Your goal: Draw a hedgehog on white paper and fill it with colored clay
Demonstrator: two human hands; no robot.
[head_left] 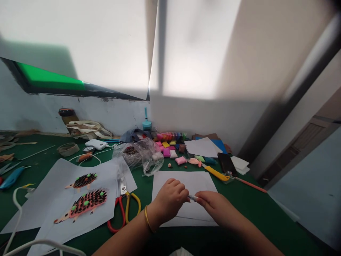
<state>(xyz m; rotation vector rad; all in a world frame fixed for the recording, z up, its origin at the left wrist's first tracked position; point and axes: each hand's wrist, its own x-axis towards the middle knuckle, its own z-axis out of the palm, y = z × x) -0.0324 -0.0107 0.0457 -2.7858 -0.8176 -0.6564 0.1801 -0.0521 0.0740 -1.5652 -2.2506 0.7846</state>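
Holding a short, slim, silvery-white object (pixel 193 198) (too covered by fingers to name more closely) between both hands, over a white rectangular sheet of paper (pixel 163 183). Curled into a fist around one end with the left hand (pixel 172 196), with a yellow bangle (pixel 146 217) at the wrist; pinching the other end between thumb and fingers with the right hand (pixel 217 204). Cannot tell whether touching the paper or raised above it.

Just beyond the sheet's far edge, on the green surface (pixel 266 213): a tiny peach-coloured ball (pixel 169 165) and a pink pillow-shaped packet (pixel 180 160). Slightly to the right, a yellow-handled tool (pixel 217 173), lying slantwise — near a flat black rectangular device (pixel 226 164) and a thin coral-red rod (pixel 252 185).

To the left of the paper, red and yellow curved tool handles (pixel 128 208); behind them, a crumpled clear plastic bag (pixel 153 164). Farther left, white paper sheets (pixel 48 227) bearing two hedgehog-like figures — a larger pink-bodied figure (pixel 89 201) and a smaller dark-spined figure (pixel 84 181), both dotted with green. Toward the near left corner, a thick white cable (pixel 39 242).
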